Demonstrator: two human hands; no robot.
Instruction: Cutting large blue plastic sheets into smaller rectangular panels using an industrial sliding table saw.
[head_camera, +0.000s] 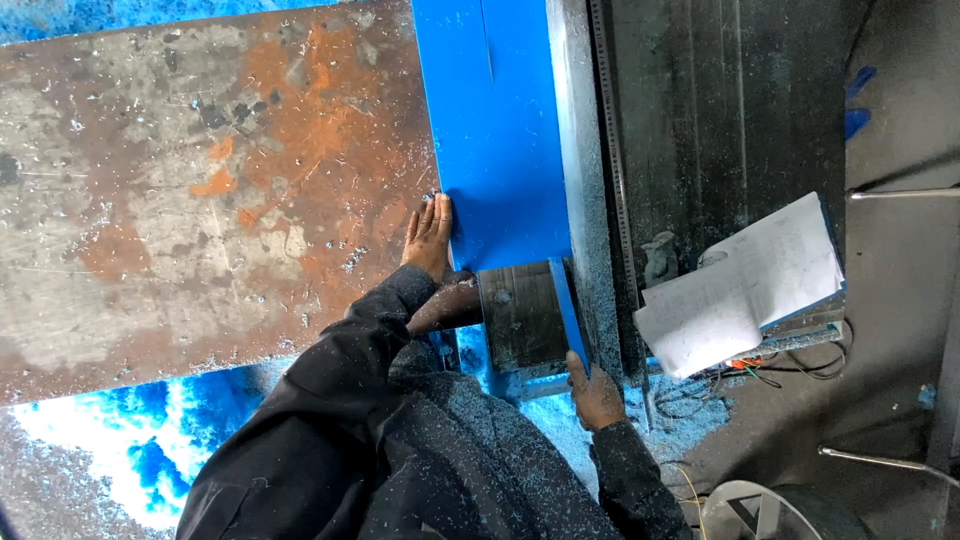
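Note:
A long blue sheet (495, 140) lies on the machine table beside a grey metal rail with a ruler strip (585, 160). My left hand (430, 235) rests flat with fingers together on the sheet's left edge, near its cut end. My right hand (592, 392) grips the lower end of a narrow blue strip (565, 310) that runs along the rail. Between the hands sits a dark metal block (518, 315). Both arms wear dark sleeves dusted with blue chips.
A large rusty steel plate (200, 190) fills the left. Folded white papers (740, 285) lie on the right by the dark machine bed (730, 110). Blue shavings cover the floor (150, 440). Wires and metal rods (880, 462) lie at lower right.

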